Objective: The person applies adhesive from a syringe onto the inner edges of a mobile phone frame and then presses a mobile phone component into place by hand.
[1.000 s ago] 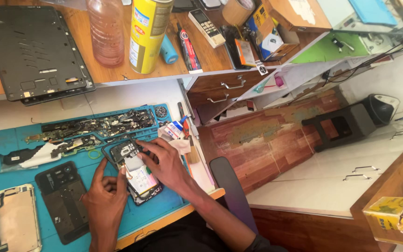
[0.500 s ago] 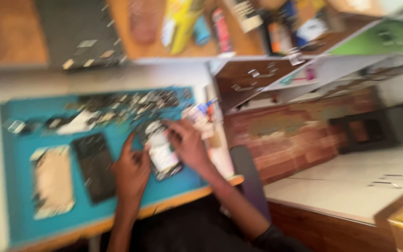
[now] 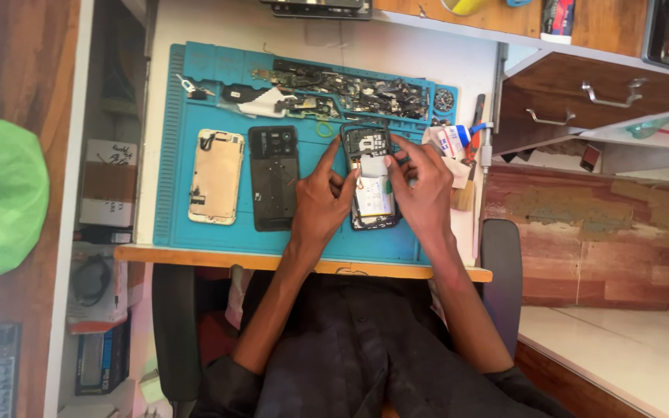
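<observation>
Forearms in dark rolled sleeves reach from our lap over the wooden edge of the tabletop (image 3: 195,254) onto the blue work mat (image 3: 172,155). Our left hand (image 3: 320,203) and right hand (image 3: 421,188) meet on the opened phone (image 3: 372,203), which lies on the mat's near right part. The left hand presses its fingertips against the phone's left edge and its pale battery, fingers narrowly bunched. The right hand curls over the phone's right edge, thumb and forefinger pinched close at the inner frame; whether they grip some small part we cannot tell.

Just left of the opened phone on the mat lies a black back cover (image 3: 274,178), and left of that a gold-coloured phone shell (image 3: 216,176), both flat and apart from each other. Right of the opened phone, near the right hand, lie a small tube with a blue cap (image 3: 452,140) and a brush (image 3: 466,193).

Beyond the opened phone, along the mat's far edge, a heap of small circuit boards and scrap parts (image 3: 350,89) stretches across.
</observation>
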